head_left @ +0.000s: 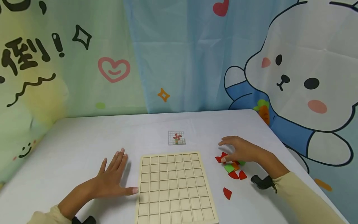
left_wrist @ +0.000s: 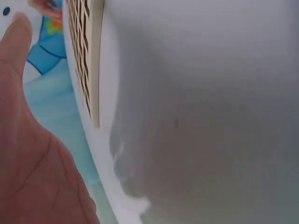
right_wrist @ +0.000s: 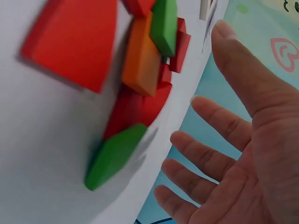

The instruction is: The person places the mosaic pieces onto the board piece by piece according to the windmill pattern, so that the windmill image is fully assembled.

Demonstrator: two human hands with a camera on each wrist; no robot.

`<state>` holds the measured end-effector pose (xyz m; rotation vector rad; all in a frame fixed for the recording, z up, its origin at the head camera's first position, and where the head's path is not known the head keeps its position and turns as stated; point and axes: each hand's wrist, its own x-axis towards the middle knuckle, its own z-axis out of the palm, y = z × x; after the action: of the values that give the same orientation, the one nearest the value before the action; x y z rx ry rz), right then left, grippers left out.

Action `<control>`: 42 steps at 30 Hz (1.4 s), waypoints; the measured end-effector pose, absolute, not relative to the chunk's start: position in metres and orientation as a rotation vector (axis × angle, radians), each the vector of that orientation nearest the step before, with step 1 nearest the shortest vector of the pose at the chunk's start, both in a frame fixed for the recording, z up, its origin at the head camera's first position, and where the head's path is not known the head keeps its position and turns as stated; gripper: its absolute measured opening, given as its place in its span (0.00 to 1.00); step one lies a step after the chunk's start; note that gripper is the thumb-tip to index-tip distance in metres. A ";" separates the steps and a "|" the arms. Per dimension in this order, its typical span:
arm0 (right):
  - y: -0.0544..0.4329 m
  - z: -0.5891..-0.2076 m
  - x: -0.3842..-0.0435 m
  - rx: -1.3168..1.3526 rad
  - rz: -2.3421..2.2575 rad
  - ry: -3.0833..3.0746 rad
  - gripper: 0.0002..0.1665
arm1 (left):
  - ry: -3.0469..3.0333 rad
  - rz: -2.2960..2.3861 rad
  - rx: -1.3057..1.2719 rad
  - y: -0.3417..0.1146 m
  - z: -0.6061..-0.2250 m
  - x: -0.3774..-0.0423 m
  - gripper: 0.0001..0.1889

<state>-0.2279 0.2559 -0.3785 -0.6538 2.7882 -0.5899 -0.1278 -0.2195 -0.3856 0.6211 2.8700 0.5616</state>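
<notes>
- The right hand point(head_left: 242, 150) is hovering over a pile of red, green and orange blocks point(head_left: 229, 168), its fingers parted and gripping nothing
- The pile is lying just beneath its thumb, while one red quarter-circle block point(head_left: 227, 193) is sitting apart, nearer the person
- The left hand point(head_left: 112, 182) is grasping nothing, fingers extending, thumb pointing at the gridded board point(head_left: 154, 196)

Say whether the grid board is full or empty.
Empty: the grid board is bare wherever it shows, and the coloured blocks lie on the table beside it.
</notes>
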 end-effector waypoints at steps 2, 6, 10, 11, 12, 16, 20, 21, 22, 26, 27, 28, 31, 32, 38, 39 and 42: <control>0.256 -0.381 -0.226 -0.679 -0.610 2.779 0.39 | 2.844 0.574 0.644 -0.214 -0.387 -0.124 0.67; 0.257 -0.386 -0.225 -0.727 -0.637 2.785 0.37 | 2.791 0.591 0.704 -0.206 -0.389 -0.115 0.70; 0.258 -0.389 -0.222 -0.751 -0.668 2.827 0.25 | 2.734 0.616 0.767 -0.202 -0.391 -0.109 0.71; 0.259 -0.389 -0.222 -0.751 -0.679 2.832 0.23 | 2.718 0.622 0.787 -0.201 -0.392 -0.108 0.71; 0.260 -0.389 -0.221 -0.751 -0.692 2.834 0.20 | 2.702 0.631 0.806 -0.201 -0.393 -0.107 0.71; 0.261 -0.389 -0.221 -0.749 -0.680 2.839 0.19 | 2.617 0.663 0.853 -0.197 -0.397 -0.104 0.73; 0.262 -0.390 -0.223 -0.790 -0.626 2.843 0.18 | 2.567 0.677 0.898 -0.194 -0.398 -0.103 0.74; 0.262 -0.390 -0.224 -0.799 -0.626 2.841 0.17 | 2.558 0.676 0.908 -0.194 -0.398 -0.102 0.74; 0.262 -0.390 -0.224 -0.809 -0.626 2.840 0.17 | 2.557 0.669 0.915 -0.193 -0.397 -0.102 0.74; 0.263 -0.392 -0.225 -0.835 -0.630 2.835 0.15 | 2.537 0.626 0.889 -0.192 -0.395 -0.102 0.75; 0.263 -0.392 -0.225 -0.838 -0.628 2.835 0.14 | 2.538 0.607 0.885 -0.192 -0.395 -0.102 0.75; 0.262 -0.392 -0.224 -0.842 -0.618 2.839 0.14 | 2.539 0.589 0.880 -0.192 -0.394 -0.101 0.75; 0.261 -0.391 -0.223 -0.834 -0.595 2.845 0.15 | 2.547 0.537 0.883 -0.191 -0.395 -0.101 0.74; 0.260 -0.391 -0.223 -0.828 -0.590 2.847 0.15 | 2.548 0.521 0.881 -0.191 -0.395 -0.101 0.74; 0.260 -0.391 -0.220 -0.766 -0.598 2.832 0.18 | 2.569 0.503 0.876 -0.191 -0.397 -0.100 0.74; 0.259 -0.391 -0.219 -0.756 -0.603 2.829 0.18 | 2.572 0.508 0.878 -0.191 -0.397 -0.100 0.74; 0.258 -0.391 -0.218 -0.723 -0.638 2.828 0.17 | 2.568 0.538 0.885 -0.191 -0.398 -0.098 0.74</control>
<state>-0.2178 0.2579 -0.3908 -0.7233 2.8275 -0.6379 -0.0983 -0.1915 -0.3976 0.8852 2.5677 0.5378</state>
